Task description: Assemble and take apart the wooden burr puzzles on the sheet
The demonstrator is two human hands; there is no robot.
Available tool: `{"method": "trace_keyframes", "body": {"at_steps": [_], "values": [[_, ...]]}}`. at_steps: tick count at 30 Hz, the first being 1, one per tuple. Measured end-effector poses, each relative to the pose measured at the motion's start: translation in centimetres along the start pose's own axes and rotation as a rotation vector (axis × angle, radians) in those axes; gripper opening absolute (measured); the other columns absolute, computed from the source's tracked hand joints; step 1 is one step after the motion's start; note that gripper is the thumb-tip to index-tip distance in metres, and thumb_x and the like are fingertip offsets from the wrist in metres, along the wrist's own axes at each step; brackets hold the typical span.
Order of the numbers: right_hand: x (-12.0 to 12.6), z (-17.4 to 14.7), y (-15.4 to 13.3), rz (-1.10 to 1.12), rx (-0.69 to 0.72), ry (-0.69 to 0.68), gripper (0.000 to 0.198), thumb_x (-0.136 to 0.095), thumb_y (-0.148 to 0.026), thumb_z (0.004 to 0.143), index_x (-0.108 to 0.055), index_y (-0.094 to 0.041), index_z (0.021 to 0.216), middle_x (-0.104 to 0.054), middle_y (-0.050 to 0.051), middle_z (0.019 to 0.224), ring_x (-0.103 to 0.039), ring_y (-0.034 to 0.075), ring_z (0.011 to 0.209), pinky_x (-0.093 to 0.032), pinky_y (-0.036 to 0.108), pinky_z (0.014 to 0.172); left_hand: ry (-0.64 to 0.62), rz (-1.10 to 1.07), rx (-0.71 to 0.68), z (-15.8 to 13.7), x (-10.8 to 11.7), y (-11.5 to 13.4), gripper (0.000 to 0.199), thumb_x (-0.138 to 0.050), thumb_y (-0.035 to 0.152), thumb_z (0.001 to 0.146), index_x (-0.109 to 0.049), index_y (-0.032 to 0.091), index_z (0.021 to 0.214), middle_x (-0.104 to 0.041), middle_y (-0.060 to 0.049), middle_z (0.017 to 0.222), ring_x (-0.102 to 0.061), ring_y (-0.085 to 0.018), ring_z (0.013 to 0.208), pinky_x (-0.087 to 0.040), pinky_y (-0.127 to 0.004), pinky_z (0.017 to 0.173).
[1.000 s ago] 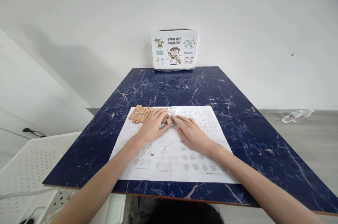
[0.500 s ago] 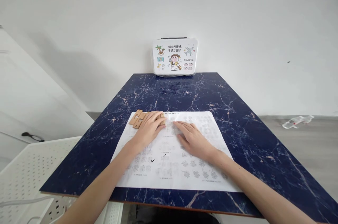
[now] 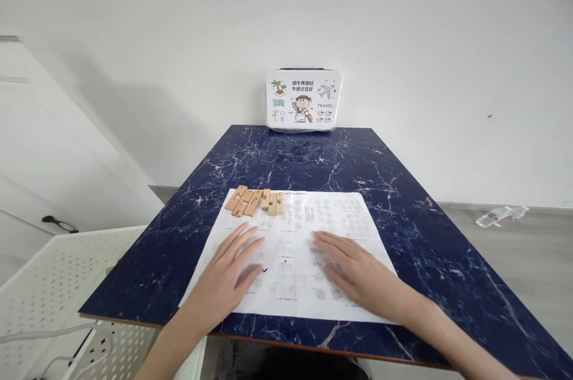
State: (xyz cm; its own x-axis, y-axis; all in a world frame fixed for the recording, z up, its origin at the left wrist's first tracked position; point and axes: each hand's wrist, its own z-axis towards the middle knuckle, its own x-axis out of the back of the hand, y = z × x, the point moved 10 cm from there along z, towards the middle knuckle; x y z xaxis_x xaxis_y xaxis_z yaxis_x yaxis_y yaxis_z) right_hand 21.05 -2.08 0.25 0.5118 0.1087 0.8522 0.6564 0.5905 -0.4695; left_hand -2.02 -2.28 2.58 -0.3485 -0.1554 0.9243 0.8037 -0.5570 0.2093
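Both grips: left hand (image 3: 230, 269) spread, right hand (image 3: 358, 275) flattened, neither holding anything.
Wooden blocks (image 3: 253, 204): at the far left corner of the paper (image 3: 299, 308).
Gap to blocks: seemingly between steps; contact calls for a forward reach.

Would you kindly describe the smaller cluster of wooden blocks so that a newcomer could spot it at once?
Find the dark blue table, then the white printed sheet on it. Near the sheet's far edge, left of its middle, sits the block cluster. It is the right-hand of two wooden groups, its blocks shorter than the long, slanting pieces beside it.
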Motion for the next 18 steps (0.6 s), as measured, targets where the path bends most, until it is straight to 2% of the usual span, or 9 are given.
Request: {"method": "trace_keyframes", "body": {"at_steps": [3, 5, 7, 12, 16, 18], "values": [[0.4, -3.5, 0.0, 0.146, -0.163, 0.065, 0.045, -0.053, -0.037, 0.108, -0.055, -0.03, 0.153, -0.056, 0.007, 0.159, -0.055, 0.029, 0.146, -0.051, 0.05, 0.118, 0.081, -0.058, 0.085, -2.8, 0.7, -1.5, 0.039, -0.057, 0.037, 0.107, -0.055, 0.032, 0.146, -0.057, -0.005, 0.154, -0.048, -0.028, 0.148, -0.048, -0.049, 0.12], [0.4, -5.5, 0.6, 0.254, -0.297, 0.128, 0.039, -0.05, -0.039, 0.11, -0.061, -0.031, 0.146, -0.065, 0.007, 0.15, -0.063, 0.027, 0.138, -0.06, 0.041, 0.108, 0.113, -0.099, 0.093, -3.5, 0.9, -1.7, 0.036, -0.058, 0.036, 0.106, -0.057, 0.032, 0.142, -0.061, -0.004, 0.148, -0.054, -0.027, 0.143, -0.051, -0.046, 0.118], [0.3, -6.8, 1.0, 0.313, -0.37, 0.194, 0.034, -0.049, -0.041, 0.11, -0.068, -0.03, 0.136, -0.073, 0.008, 0.139, -0.072, 0.026, 0.124, -0.064, 0.032, 0.096, 0.129, -0.126, 0.092, -3.6, 0.9, -1.7, 0.033, -0.059, 0.034, 0.106, -0.059, 0.032, 0.139, -0.063, -0.004, 0.144, -0.056, -0.026, 0.139, -0.051, -0.045, 0.117], [0.3, -7.6, 1.3, 0.338, -0.431, 0.331, 0.028, -0.055, -0.044, 0.106, -0.077, -0.026, 0.109, -0.082, 0.008, 0.112, -0.08, 0.024, 0.099, -0.063, 0.024, 0.082, 0.213, -0.135, 0.116, -3.5, 1.8, -1.6, 0.027, -0.059, 0.031, 0.105, -0.064, 0.029, 0.131, -0.068, -0.006, 0.131, -0.061, -0.025, 0.13, -0.053, -0.043, 0.112], [0.3, -7.9, 1.3, 0.364, -0.447, 0.382, 0.028, -0.057, -0.045, 0.105, -0.075, -0.024, 0.108, -0.082, 0.009, 0.1, -0.08, 0.023, 0.088, -0.063, 0.024, 0.077, 0.326, -0.133, 0.123, -3.8, 3.1, -1.6, 0.018, -0.059, 0.027, 0.105, -0.067, 0.025, 0.121, -0.071, -0.006, 0.121, -0.065, -0.025, 0.12, -0.056, -0.042, 0.107], [0.4, -7.9, 1.2, 0.379, -0.446, 0.386, 0.027, -0.056, -0.044, 0.105, -0.074, -0.024, 0.105, -0.08, 0.008, 0.093, -0.078, 0.021, 0.081, -0.061, 0.023, 0.072, 0.338, -0.132, 0.114, -3.8, 3.3, -1.5, 0.016, -0.059, 0.025, 0.105, -0.068, 0.025, 0.118, -0.072, -0.006, 0.117, -0.066, -0.024, 0.118, -0.056, -0.041, 0.104]]}}
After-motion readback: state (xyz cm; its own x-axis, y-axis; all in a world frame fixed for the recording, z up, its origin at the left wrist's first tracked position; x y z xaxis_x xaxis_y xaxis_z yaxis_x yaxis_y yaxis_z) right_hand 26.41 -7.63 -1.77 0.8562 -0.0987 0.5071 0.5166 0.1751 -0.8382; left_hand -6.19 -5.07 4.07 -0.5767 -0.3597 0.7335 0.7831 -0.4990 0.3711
